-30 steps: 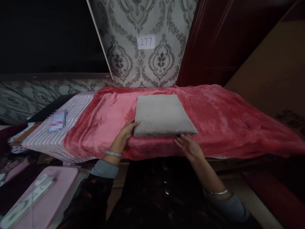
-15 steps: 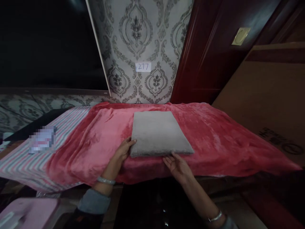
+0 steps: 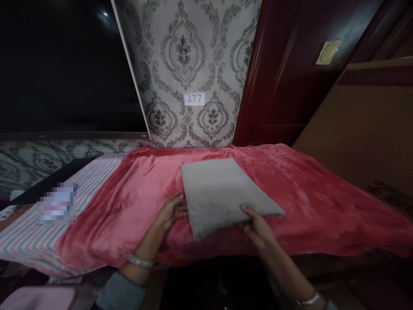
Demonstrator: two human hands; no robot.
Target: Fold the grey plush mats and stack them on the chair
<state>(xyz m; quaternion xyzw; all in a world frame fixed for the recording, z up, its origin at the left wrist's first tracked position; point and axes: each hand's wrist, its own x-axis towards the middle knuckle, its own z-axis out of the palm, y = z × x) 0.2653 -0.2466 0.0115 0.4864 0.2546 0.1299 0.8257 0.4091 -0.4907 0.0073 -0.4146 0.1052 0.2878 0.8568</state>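
Observation:
A flat, square grey plush cushion (image 3: 219, 185) lies at an angle over the pink-red blanket (image 3: 138, 185), its near left corner pointing toward me. My right hand (image 3: 258, 226) grips the cushion's near edge, thumb on top and fingers underneath. Beside the left edge, my left hand (image 3: 172, 211) has its fingers loosely curved and apart, holding nothing. Whether its fingertips touch the cushion's side I cannot tell.
A striped cloth (image 3: 35, 241) covers the table's left end, with a blurred packet (image 3: 58, 204) on it. Behind are a large dark screen (image 3: 64, 64) and a "277" label (image 3: 194, 99) on the wall. A cardboard box (image 3: 364, 125) leans at right. A pink stool (image 3: 41, 297) stands at lower left.
The cushion has turned, its near edge lifting and coming toward me. My right hand has moved right and closed on that edge; my left hand has let go of the left side.

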